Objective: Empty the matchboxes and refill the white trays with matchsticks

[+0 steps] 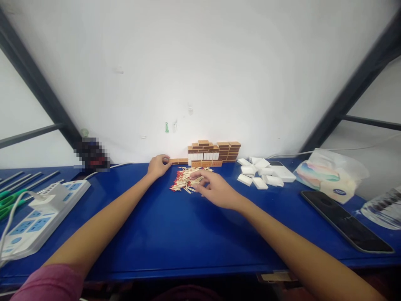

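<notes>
At the wall, my left hand [159, 166] has its fingers closed around the left end of a low row of brown matchboxes [179, 161]. That row runs right toward a stack of matchboxes [230, 152], with several white pieces upright in its middle. My right hand [214, 188] hovers over a loose pile of red-tipped matches [181, 179], its fingers curved and apart. Nothing shows between thumb and forefinger, though the other fingertips partly cover the matches. Right of the pile lie several white matchbox trays [259, 183], heaped loosely.
A white power strip [46, 217] and green-handled scissors [11, 202] lie at left. On the right are a white flat device [283, 172], a tissue pack [332, 175], a phone [344, 219] and a clear plastic bottle [384, 207]. The blue table [175, 242] meets the wall behind.
</notes>
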